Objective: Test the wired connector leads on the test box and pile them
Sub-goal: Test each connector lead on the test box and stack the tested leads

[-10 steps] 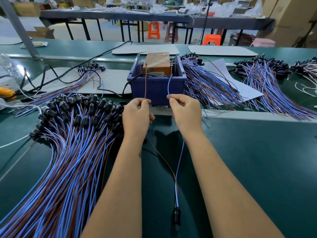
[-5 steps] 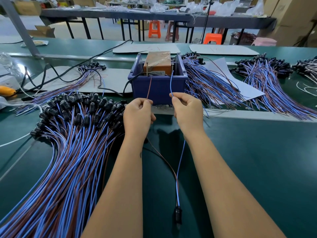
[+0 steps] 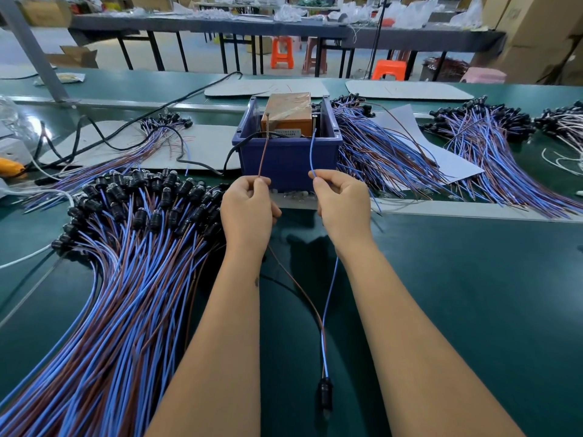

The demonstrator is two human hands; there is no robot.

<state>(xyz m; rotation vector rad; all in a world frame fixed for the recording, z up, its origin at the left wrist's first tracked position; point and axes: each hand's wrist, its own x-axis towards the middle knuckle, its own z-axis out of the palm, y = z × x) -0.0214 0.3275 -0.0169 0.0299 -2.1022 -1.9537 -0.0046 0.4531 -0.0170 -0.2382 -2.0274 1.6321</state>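
A blue plastic test box (image 3: 287, 156) with an orange unit (image 3: 288, 113) inside stands in front of me on the green belt. My left hand (image 3: 247, 209) pinches the brown wire (image 3: 263, 156) of one lead, its tip at an upright pin on the box's left. My right hand (image 3: 342, 205) pinches the same lead's blue wire (image 3: 312, 152), raised toward the right pin. Both wires run back between my forearms to a black connector (image 3: 324, 394) lying on the belt.
A large pile of blue and brown leads (image 3: 120, 279) with black connectors fans out at my left. More bundles (image 3: 378, 152) lie right of the box and another bundle (image 3: 492, 146) lies farther right. Black cables (image 3: 126, 134) cross grey mats at the back left.
Both hands have stayed in front of the box. The two wire tips have shifted slightly at the box's pins, and the connector has slid a little on the belt.
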